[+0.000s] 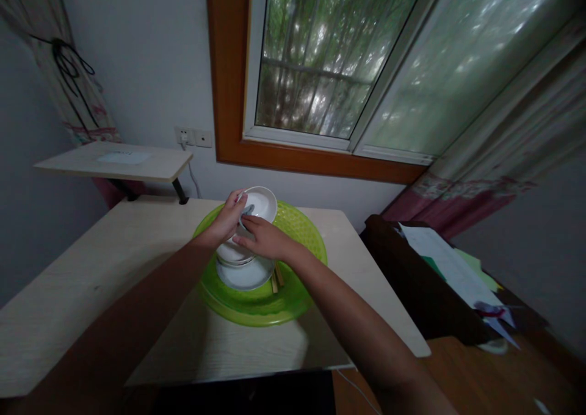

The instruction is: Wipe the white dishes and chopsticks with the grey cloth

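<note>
My left hand [226, 220] grips the left rim of a white dish [264, 204], a bowl or shallow plate, held tilted over the green tray [263, 318]. My right hand [264, 238] is at the dish's near side, its fingers closed on a small greyish cloth [248, 210] against the dish. Below my hands, white bowls [230, 254] sit on a white plate [247, 277] in the tray, partly covered by my right hand. Wooden chopsticks [275, 279] lie to the right of the plate.
The tray stands on a pale wooden desk [151, 244]. A raised shelf [155, 165] is at the desk's back left, near a wall socket [184, 136] with a plugged cable. Behind is a window with a wooden frame [293, 162]. Papers [448, 262] lie on dark furniture at right.
</note>
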A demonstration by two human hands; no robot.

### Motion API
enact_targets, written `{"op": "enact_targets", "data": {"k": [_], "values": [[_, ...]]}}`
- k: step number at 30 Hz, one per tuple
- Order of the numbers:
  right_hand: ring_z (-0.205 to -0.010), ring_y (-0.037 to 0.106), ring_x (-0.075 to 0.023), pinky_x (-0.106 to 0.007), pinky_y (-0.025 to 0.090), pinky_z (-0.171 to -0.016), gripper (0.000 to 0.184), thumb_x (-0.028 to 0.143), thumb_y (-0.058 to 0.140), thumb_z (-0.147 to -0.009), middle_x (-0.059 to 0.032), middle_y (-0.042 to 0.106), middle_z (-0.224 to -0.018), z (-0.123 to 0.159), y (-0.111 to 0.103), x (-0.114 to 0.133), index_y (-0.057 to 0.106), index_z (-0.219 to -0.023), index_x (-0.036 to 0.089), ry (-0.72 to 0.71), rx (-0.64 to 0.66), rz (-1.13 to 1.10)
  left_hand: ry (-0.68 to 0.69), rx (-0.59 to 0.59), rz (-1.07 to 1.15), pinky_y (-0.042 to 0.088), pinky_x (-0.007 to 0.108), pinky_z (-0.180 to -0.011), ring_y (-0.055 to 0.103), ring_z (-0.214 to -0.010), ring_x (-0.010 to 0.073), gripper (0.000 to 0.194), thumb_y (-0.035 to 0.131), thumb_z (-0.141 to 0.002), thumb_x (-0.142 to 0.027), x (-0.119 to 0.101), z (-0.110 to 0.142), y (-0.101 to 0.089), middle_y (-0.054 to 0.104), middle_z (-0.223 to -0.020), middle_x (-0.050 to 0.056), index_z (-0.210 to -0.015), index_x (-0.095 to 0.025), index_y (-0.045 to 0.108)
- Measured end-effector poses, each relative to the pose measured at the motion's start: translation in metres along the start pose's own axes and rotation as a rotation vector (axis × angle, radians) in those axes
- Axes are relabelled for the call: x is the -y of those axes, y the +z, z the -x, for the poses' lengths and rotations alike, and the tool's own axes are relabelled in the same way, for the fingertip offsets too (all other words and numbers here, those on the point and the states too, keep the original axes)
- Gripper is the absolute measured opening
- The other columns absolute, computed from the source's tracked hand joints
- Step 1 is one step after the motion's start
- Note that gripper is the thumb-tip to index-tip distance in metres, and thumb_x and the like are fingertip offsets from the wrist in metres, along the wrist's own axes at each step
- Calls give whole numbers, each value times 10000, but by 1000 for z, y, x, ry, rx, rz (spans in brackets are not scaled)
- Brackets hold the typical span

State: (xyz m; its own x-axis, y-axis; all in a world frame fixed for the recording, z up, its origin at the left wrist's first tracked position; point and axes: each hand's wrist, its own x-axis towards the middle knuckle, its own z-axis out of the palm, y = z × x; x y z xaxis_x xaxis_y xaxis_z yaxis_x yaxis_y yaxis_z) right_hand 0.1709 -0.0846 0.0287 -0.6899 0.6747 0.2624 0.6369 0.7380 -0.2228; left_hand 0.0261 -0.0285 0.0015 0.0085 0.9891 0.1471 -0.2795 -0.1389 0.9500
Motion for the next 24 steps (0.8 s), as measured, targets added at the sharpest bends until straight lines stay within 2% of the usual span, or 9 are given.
{"op": "enact_targets", "data": {"k": [5,10,15,18,20,24], "values": [[-1435,390,-326,-433,325,-1193,820,582,570,-917,-259,382,-1545,-1,6,-4,386,-1476,11,-7,-34,33,-16,-3,101,466,225,-858,587,-960,142,216,594,-923,-388,-4,3,4,608,-1061,34,-1089,-249,579],[-1471,322,-359,-478,264,-1219,878,636,536,-913,-267,310,-1580,-2,4,-2,369,-1487,-9,29,17,175,-114,41,248,504,239,-800,600,-856,137,193,623,-908,-374,-7,3,3,606,-934,15,-1023,-238,548],[-1502,249,-355,-487,201,-1238,869,605,550,-915,-228,248,-1615,-3,-2,2,357,-1504,-4,68,23,341,-157,88,245,526,271,-801,622,-897,162,212,613,-910,-402,-8,3,4,630,-981,49,-1013,-227,552],[-1509,221,-369,-497,199,-1234,909,568,623,-876,-251,204,-1618,-2,-1,0,346,-1504,-28,148,18,406,-152,111,222,523,292,-855,628,-978,177,249,621,-901,-401,-8,4,4,648,-1063,72,-1052,-213,558],[-1506,220,-386,-509,201,-1229,903,502,673,-851,-275,214,-1606,-2,2,-2,358,-1491,-51,212,-2,433,-138,123,226,522,291,-850,632,-975,174,290,647,-883,-403,-8,3,4,653,-1083,73,-1073,-205,557],[-1472,304,-393,-547,249,-1199,725,319,660,-861,-274,338,-1559,-1,9,-3,433,-1461,-19,277,-58,464,-82,83,206,514,253,-776,627,-861,141,280,650,-883,-418,-8,3,5,648,-1015,36,-1064,-225,559]]}}
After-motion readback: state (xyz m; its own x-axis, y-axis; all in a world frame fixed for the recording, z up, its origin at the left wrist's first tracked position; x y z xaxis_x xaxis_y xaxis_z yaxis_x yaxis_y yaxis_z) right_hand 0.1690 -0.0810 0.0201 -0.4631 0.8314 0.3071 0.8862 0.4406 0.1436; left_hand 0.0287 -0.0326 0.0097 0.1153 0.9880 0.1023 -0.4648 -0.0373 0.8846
